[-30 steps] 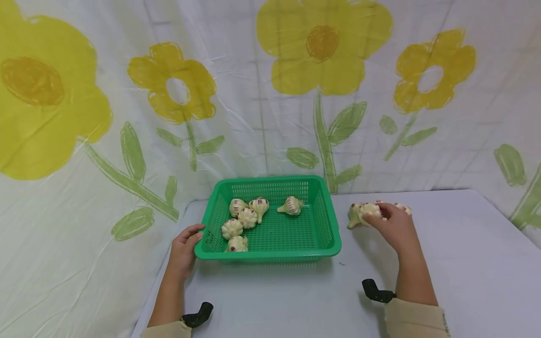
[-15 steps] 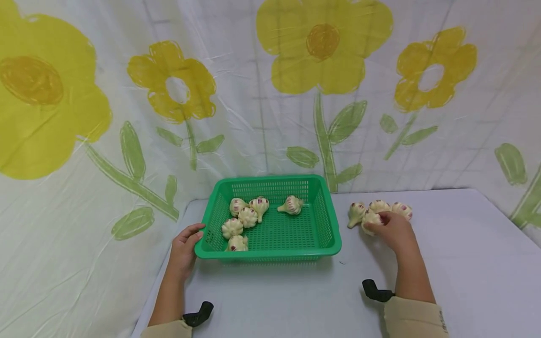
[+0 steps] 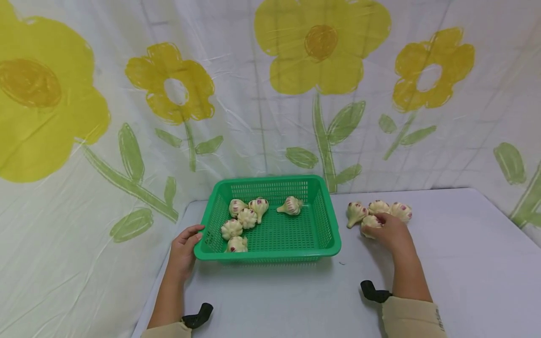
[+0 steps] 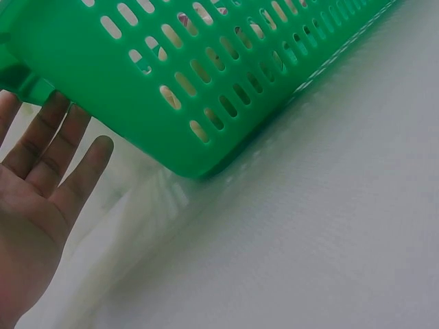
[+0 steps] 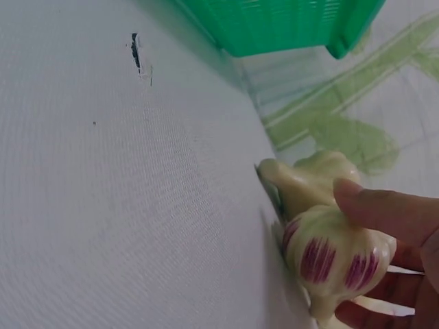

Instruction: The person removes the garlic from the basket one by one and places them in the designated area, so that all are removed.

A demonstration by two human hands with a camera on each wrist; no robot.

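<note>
Just beyond the left hand (image 3: 183, 249) sits the green basket (image 3: 270, 256); nearly straight fingers touch its rim, no fist round it. Rightward of those fingers, five garlic bulbs (image 3: 247, 218) bunch up, a lone bulb (image 3: 291, 205) lies farther off, with bare floor between. And over to the right hand (image 3: 393, 232): thumb and fingers spread just a bulb's width, pinching the held bulb (image 3: 369, 226)! Picking up looks like the step; whether it's off the table, can't tell. Neighbouring bulbs (image 3: 400, 212) crowd ahead and leftward, so a straight lift seems called for, high enough for the basket rim leftward. Right of that hand, the white table (image 3: 465, 263) offers room; the curtain (image 3: 236, 141) limits the far edge.
</note>
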